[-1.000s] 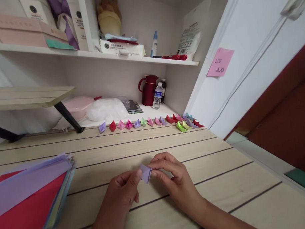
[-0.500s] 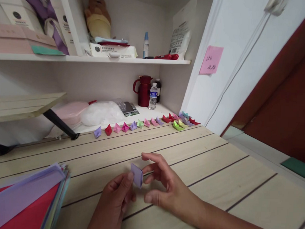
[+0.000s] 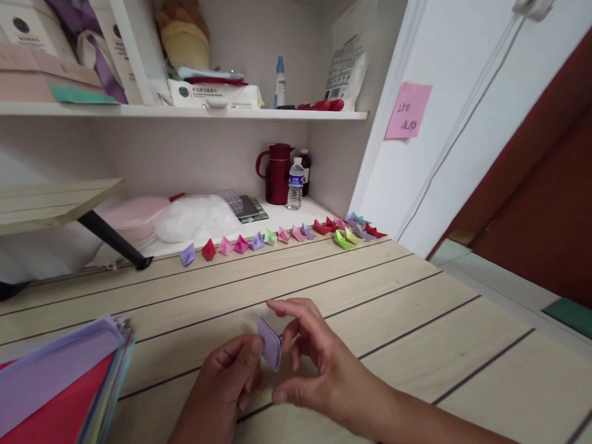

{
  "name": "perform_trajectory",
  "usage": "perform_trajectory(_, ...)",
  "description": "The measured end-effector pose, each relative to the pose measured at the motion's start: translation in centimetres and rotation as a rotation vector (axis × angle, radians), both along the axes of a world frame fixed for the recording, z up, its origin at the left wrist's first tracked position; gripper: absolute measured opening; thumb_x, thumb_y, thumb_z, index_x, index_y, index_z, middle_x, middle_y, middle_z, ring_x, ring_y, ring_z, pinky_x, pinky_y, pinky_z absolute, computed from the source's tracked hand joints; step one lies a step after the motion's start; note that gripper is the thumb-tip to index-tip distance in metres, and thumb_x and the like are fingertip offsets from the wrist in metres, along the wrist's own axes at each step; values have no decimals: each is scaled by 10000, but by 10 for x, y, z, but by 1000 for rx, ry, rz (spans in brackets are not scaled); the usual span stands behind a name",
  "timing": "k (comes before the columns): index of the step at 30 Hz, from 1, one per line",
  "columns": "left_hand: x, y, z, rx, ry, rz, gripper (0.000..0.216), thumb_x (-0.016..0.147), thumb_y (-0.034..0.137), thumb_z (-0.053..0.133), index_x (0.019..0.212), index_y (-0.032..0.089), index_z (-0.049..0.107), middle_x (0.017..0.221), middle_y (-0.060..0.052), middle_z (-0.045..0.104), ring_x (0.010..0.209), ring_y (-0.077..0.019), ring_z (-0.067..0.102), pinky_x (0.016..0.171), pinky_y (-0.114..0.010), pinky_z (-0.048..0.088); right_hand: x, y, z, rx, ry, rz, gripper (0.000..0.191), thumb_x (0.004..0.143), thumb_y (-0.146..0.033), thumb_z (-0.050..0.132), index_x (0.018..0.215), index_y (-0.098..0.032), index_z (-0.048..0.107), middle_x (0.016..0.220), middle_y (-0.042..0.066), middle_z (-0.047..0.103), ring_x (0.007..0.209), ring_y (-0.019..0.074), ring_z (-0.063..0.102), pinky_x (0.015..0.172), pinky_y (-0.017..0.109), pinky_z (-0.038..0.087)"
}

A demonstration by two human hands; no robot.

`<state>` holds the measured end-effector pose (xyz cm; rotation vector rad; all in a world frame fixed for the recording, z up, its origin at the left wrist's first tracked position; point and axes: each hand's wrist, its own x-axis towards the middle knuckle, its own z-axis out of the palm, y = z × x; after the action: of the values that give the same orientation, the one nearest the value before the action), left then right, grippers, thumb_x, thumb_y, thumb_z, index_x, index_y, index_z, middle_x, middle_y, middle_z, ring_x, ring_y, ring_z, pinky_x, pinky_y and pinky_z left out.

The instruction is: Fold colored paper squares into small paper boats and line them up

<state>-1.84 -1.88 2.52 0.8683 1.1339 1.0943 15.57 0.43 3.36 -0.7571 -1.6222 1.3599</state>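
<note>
A small folded piece of purple paper [image 3: 270,343] is pinched between the thumb and fingers of my left hand [image 3: 232,375], held just above the wooden table. My right hand [image 3: 315,365] is close on its right side, fingers curved and apart from the thumb, holding nothing. Its fingers are beside the paper's right edge; whether one touches it I cannot tell. Farther back, a row of small folded paper boats [image 3: 241,245] in purple, red, pink and green runs along the table's far edge, with a cluster of more boats [image 3: 344,240] at its right end.
A stack of coloured paper sheets [image 3: 52,375] lies at the left front. Behind it stands a small raised stand [image 3: 48,207] with black legs. On the white shelf are a dark red jug [image 3: 278,176], a water bottle [image 3: 295,184] and a white plastic bag [image 3: 196,220].
My right hand's index finger has shifted slightly left over the folded paper, and its thumb has come a little closer. The paper has turned slightly in my left hand. The view has shifted a little.
</note>
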Motion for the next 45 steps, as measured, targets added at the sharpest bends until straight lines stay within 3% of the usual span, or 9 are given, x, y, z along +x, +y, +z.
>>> perform_trajectory(4,-1,-2,-1,11,11,-18,465,735,580,730,575,208,502,520,72,373,538,-97,320,552,-244,285,1,1,-2,10,9,44,767,671,-129,874,1317,-420,580,1210,6,537,1049,179,541,922,339,456)
perform_trajectory(7,-1,-2,-3,28,54,-44,448,782,603,676,619,202,564,515,64,416,530,-95,305,551,-243,281,0,4,-6,-21,81,25,630,722,-115,829,1267,-362,631,961,-22,589,860,135,567,863,321,474)
perform_trajectory(11,-1,0,-4,10,49,-39,432,787,610,674,675,198,603,513,71,385,533,-93,300,546,-237,268,-2,4,-10,-155,228,81,672,667,-104,866,1254,-336,633,862,-43,558,776,105,556,746,256,484)
perform_trajectory(17,-1,0,-4,10,30,-37,410,770,580,706,669,195,609,533,63,422,547,-94,332,556,-233,289,-3,5,-13,-379,257,125,883,556,-154,935,1320,-382,555,1102,-9,524,784,108,573,656,248,487)
perform_trajectory(21,-1,3,-7,38,47,-24,484,731,630,717,588,194,565,485,66,436,486,-74,310,521,-231,272,-1,8,-10,-304,247,78,793,608,-196,922,1303,-353,573,1061,4,587,922,158,573,774,292,479)
perform_trajectory(27,4,7,-8,89,60,2,557,643,722,730,535,211,539,342,111,329,397,-59,268,565,-249,373,0,7,-6,-321,309,81,653,632,-200,913,1222,-301,651,915,-19,589,853,132,553,771,268,456)
perform_trajectory(33,7,4,-9,68,91,-2,573,617,732,736,559,185,575,394,67,466,365,-41,254,433,-222,150,-2,4,-8,-309,292,150,539,656,-237,909,1127,-256,647,876,-21,618,778,128,583,712,268,471)
perform_trajectory(38,10,5,-10,107,77,3,537,667,709,713,533,206,581,326,85,381,380,-67,298,559,-265,388,-1,5,-4,-200,159,43,442,678,-270,899,1038,-233,645,796,-35,622,738,127,578,704,261,461)
perform_trajectory(45,9,4,-8,128,75,14,542,700,679,703,479,227,500,360,76,389,454,-95,373,608,-255,404,2,9,-3,-159,17,-102,357,661,-371,888,920,-198,715,791,-8,661,764,156,588,744,289,480)
